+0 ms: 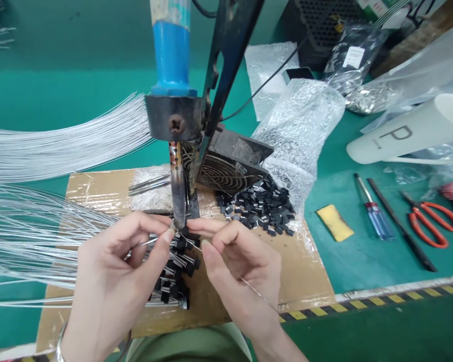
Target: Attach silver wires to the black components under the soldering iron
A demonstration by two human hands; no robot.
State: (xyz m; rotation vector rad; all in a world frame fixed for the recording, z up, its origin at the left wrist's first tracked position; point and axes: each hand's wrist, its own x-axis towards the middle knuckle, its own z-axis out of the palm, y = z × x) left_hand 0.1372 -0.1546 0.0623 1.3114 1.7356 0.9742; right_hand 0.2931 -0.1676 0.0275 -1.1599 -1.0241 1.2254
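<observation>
Slanted black-and-yellow stripes mark the tape (pixel 357 304) along the near edge of the green table (pixel 94 80), while silvery-white wires (pixel 60 151) run toward the left edge of the tan cardboard (pixel 298 276), and black connectors (pixel 262 208) darken its far right corner. Bright blue colours the soldering iron (pixel 171 60) at its grip. Beyond the cardboard's right edge show a yellow sponge (pixel 335 222), orange-handled pliers (pixel 414 206), a translucent blue-handled screwdriver (pixel 379 221) and a white cup (pixel 423 125) with a grey "P".

A blue-handled soldering iron (pixel 172 75) stands tip down; a thin silvery wire (pixel 254 290) slants rightward below the tip, and a pale cable (pixel 148 242) points toward it.
</observation>
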